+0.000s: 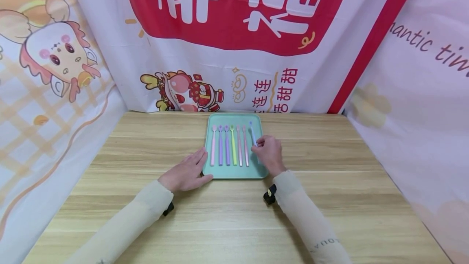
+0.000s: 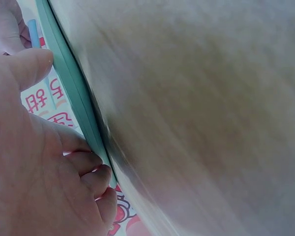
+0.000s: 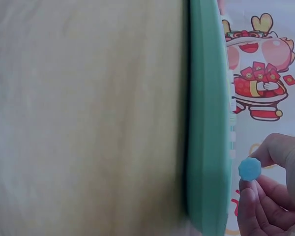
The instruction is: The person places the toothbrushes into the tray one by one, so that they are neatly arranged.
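A mint-green tray (image 1: 236, 173) lies on the table, with a row of toothbrushes side by side on it: a pink toothbrush (image 1: 213, 146) at the left, two purple, a yellow-green toothbrush (image 1: 233, 146), then two pinkish ones. My right hand (image 1: 270, 154) pinches a light blue toothbrush (image 1: 253, 132) between thumb and fingers at the tray's right side. In the right wrist view, the blue handle end (image 3: 250, 169) points at the camera. Against the tray's left edge rests my left hand (image 1: 186, 172), fingers extended and thumb near the front corner; the left wrist view shows it touching the rim (image 2: 81, 98).
The wood-grain table (image 1: 234, 223) spreads around the tray on both sides and in front. A printed cloth (image 1: 234, 60) hangs right behind the table's back edge, and more printed cloths hang at the left and right. Black wrist straps (image 1: 270, 194) sit over the sleeves.
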The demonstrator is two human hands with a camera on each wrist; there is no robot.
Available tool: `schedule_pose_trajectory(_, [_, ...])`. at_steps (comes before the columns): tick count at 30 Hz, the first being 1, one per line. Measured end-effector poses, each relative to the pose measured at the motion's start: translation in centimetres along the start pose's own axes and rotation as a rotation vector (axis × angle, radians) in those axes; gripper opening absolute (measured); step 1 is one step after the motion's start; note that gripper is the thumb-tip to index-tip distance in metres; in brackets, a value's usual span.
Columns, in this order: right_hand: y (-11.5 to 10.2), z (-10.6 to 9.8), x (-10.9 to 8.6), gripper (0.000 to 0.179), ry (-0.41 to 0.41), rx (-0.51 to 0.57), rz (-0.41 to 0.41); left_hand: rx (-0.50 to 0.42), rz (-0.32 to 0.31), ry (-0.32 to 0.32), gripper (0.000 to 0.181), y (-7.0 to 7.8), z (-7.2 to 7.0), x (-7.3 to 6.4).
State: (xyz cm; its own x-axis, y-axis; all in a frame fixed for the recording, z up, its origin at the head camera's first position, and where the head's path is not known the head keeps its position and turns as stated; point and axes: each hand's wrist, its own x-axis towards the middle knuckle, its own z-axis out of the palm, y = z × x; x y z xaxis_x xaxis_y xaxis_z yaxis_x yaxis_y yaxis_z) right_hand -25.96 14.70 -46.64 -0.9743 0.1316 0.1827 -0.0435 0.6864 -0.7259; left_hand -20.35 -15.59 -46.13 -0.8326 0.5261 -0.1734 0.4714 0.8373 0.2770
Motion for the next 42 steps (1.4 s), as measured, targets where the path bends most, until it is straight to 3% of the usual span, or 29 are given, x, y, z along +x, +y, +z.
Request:
schedule_pose_trajectory(9, [0.0,0.9,0.0,0.015,0.007,-0.033,-0.004,-0.006,-0.006,-0.003,0.09,0.0,0.1,-0.1])
schedule_pose_trajectory(42, [-0.6,1.6,0.7,0.016,-0.041,-0.077,0.114,-0.015,-0.001,-0.005,0.089,-0.1,-0.2,-0.1])
